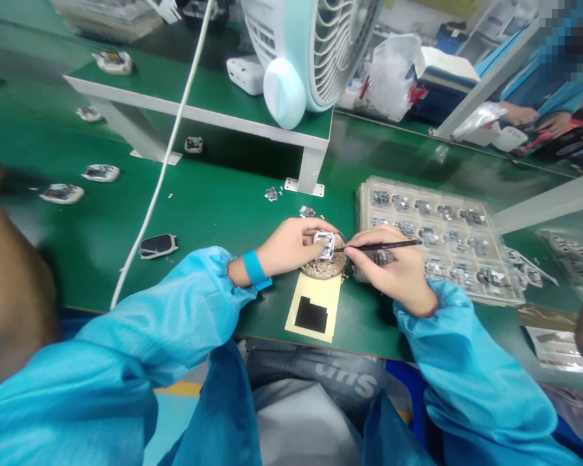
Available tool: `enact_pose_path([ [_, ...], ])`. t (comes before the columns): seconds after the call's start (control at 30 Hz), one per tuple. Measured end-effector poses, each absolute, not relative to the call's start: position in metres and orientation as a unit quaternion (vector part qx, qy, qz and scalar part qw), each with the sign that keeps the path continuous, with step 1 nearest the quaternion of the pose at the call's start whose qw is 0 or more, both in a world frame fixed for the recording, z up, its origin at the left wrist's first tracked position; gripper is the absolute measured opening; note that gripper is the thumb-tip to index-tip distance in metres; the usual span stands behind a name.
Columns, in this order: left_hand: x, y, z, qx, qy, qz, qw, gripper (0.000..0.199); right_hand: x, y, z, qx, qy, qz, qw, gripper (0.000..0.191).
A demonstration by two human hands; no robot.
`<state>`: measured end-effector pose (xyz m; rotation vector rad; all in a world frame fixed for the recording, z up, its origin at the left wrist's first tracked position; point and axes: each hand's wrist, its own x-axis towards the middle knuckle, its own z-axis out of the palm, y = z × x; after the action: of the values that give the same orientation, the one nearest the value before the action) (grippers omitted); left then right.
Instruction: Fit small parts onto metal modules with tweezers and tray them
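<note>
White casing (325, 244) pinched in left hand (291, 246); right hand (396, 265) clamped on dark tool (393, 246) (work apparently midway); parts (490, 277) remain in tray (362, 226).

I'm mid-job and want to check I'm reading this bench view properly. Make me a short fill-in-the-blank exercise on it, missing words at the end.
1. The thin dark tool is held in the person's ____ hand.
2. The left hand holds a small casing whose frame is coloured ____.
3. On the yellow sheet, the flat patch is coloured ____.
4. The blue band is worn on the person's ____ wrist.

Missing words: right; white; black; left.
</note>
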<state>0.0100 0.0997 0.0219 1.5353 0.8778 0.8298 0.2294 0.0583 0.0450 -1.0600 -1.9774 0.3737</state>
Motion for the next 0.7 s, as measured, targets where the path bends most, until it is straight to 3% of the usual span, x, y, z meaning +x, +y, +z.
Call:
enact_pose_path([
  [0.13,0.008,0.101,0.024,0.653,0.377,0.356,0.552,0.029,0.232,0.063,0.046,-0.420,-0.761,0.256,0.424,0.006],
  [0.27,0.006,0.103,0.026,0.650,0.372,0.355,0.559,0.029,0.239,0.068,0.049,-0.392,-0.721,0.395,0.413,0.016],
  [0.4,0.004,0.105,0.025,0.646,0.391,0.343,0.558,0.037,0.251,0.075,0.058,-0.389,-0.679,0.413,0.466,0.027],
  [0.5,0.003,0.107,0.024,0.631,0.405,0.352,0.561,0.051,0.268,0.095,0.067,-0.448,-0.636,0.345,0.526,0.045],
  [0.53,0.003,0.107,0.024,0.627,0.403,0.359,0.562,0.055,0.274,0.104,0.071,-0.495,-0.640,0.286,0.513,0.046],
  [0.6,0.002,0.108,0.026,0.624,0.404,0.368,0.559,0.054,0.284,0.125,0.075,-0.606,-0.677,0.134,0.395,0.038],
  [0.7,0.002,0.107,0.031,0.614,0.417,0.350,0.571,0.033,0.289,0.151,0.076,-0.691,-0.692,0.035,0.207,0.028],
])
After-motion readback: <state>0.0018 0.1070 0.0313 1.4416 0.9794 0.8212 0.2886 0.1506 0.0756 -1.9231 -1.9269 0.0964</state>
